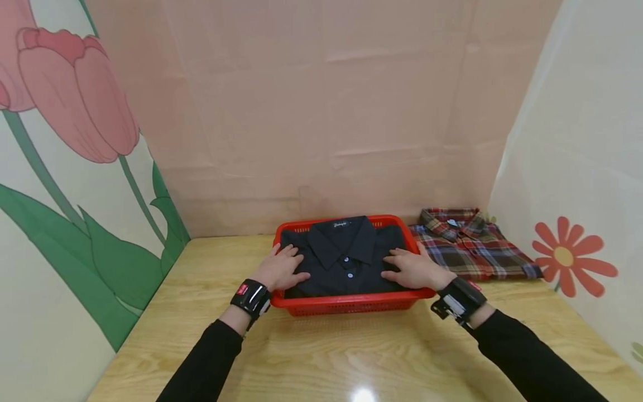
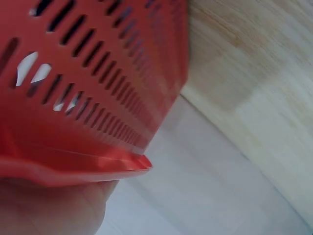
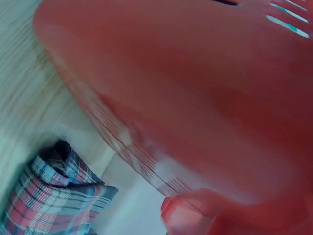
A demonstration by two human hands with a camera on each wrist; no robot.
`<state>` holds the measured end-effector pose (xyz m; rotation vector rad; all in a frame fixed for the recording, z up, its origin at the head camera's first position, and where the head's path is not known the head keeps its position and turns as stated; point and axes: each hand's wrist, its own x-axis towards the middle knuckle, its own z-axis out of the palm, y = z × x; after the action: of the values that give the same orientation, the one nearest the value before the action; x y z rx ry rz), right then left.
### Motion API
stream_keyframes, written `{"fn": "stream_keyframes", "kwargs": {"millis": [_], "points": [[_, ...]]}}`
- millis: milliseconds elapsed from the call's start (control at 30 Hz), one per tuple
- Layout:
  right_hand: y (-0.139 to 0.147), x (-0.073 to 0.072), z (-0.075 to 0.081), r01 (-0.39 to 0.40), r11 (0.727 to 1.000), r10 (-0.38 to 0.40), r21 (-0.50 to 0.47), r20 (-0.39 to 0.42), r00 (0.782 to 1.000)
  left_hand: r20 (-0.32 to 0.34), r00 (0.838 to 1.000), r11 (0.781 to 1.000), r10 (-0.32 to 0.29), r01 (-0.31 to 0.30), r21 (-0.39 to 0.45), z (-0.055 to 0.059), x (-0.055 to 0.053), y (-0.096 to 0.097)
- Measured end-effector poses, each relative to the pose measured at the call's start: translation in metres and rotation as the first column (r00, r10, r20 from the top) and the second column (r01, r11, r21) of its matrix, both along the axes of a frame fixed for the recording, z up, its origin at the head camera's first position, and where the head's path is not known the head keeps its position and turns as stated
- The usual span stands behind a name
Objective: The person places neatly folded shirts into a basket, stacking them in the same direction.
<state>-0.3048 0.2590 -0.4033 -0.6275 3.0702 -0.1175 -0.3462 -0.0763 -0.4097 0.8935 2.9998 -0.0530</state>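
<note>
A red plastic basket [image 1: 346, 301] holds a folded black collared shirt [image 1: 326, 276] with pale buttons, its collar toward the back. My left hand [image 1: 283, 269] lies over the basket's left rim, fingers spread onto the shirt's left side. Over the right rim, my right hand [image 1: 413, 269] reaches inward, its spread fingers touching the shirt's right side. The left wrist view shows the slotted basket wall [image 2: 93, 83] with part of the left hand [image 2: 58, 205] against the rim. Red basket plastic [image 3: 171, 88] fills most of the right wrist view; the right hand's fingers are hidden there.
Right of the basket lies a folded plaid shirt [image 1: 482, 251] in red, blue and tan. The wooden table [image 1: 321, 346] meets a pinkish-brown covered back wall [image 1: 321, 139]. Side walls with painted flowers stand at left and right.
</note>
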Motion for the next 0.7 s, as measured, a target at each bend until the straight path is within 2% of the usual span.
{"fn": "stream_keyframes", "kwargs": {"millis": [133, 300, 500, 700], "points": [[0.005, 0.001, 0.001, -0.018, 0.992, 0.016, -0.124, -0.013, 1.0, 0.007, 1.0, 0.997, -0.022, 0.022, 0.071, 0.001, 0.005, -0.001], [0.013, 0.003, 0.001, -0.039, 0.97, 0.026, -0.24, -0.056, 0.998, 0.028, 0.999, 0.995, -0.024, 0.021, 0.098, 0.008, 0.018, 0.009], [0.022, 0.006, -0.005, -0.051, 0.92, 0.016, -0.389, -0.094, 0.995, -0.005, 0.999, 0.989, -0.05, 0.05, 0.142, 0.014, 0.031, 0.026], [0.03, 0.016, -0.012, -0.055, 0.882, -0.008, -0.468, -0.133, 0.991, -0.017, 0.995, 0.981, -0.095, 0.096, 0.168, 0.01, 0.04, 0.048]]}}
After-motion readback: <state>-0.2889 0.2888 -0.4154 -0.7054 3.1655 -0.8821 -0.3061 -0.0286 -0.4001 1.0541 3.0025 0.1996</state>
